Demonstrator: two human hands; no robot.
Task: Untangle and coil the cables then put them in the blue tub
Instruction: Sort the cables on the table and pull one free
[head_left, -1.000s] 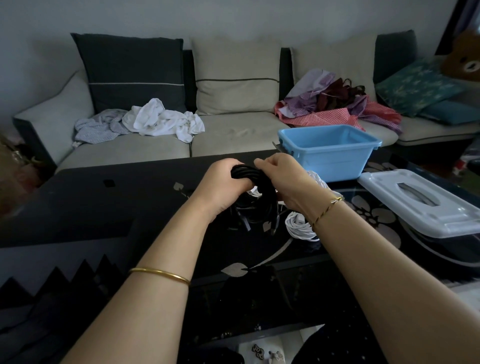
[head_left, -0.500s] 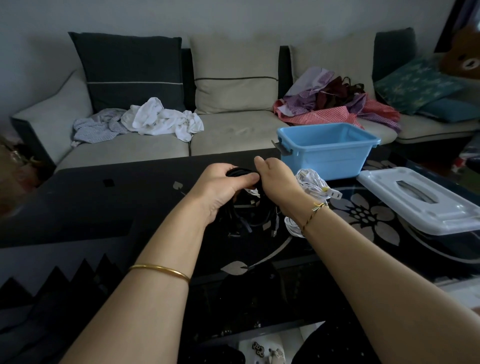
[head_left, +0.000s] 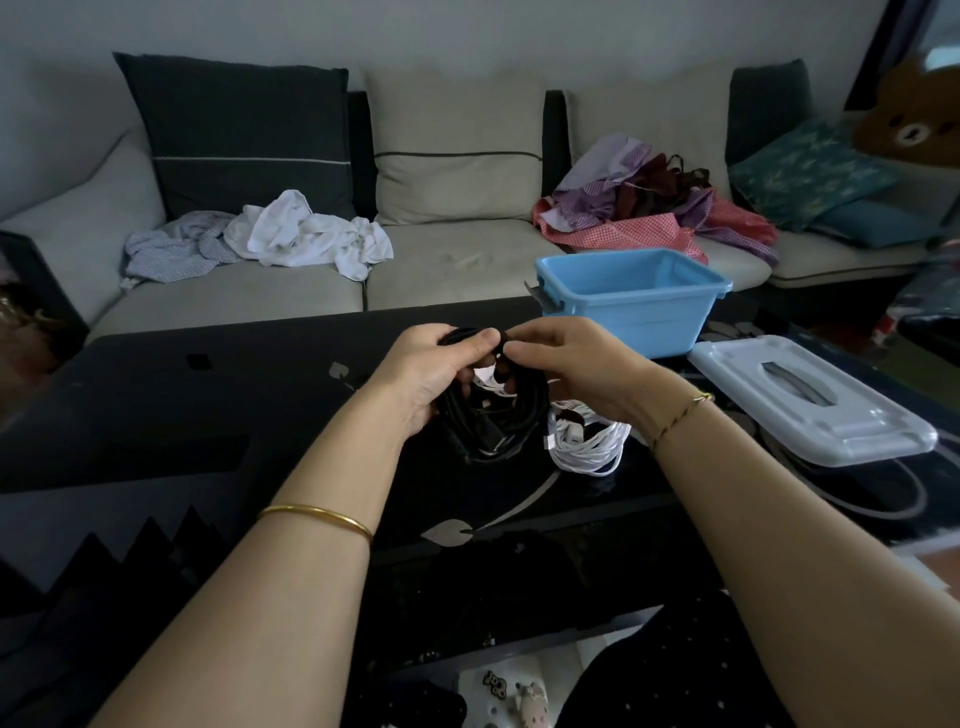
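A coil of black cable (head_left: 493, 421) hangs over the dark glass table (head_left: 208, 395). My left hand (head_left: 431, 371) grips the top of the coil, thumb over the strands. My right hand (head_left: 571, 366) pinches the same coil just to the right of it. A bundle of white cable (head_left: 587, 441) lies on the table under my right wrist, partly hidden by it. The blue tub (head_left: 631, 299) stands open behind my right hand, with nothing visible inside.
The tub's white lid (head_left: 810, 400) lies on the table to the right. A sofa (head_left: 441, 270) runs behind the table with white clothes (head_left: 306, 236) at left and a red and purple pile (head_left: 639, 202) at right.
Both hands have shifted the black coil slightly and lowered it, my right hand turning so that its fingers pinch the coil's top. More of the white bundle now shows.
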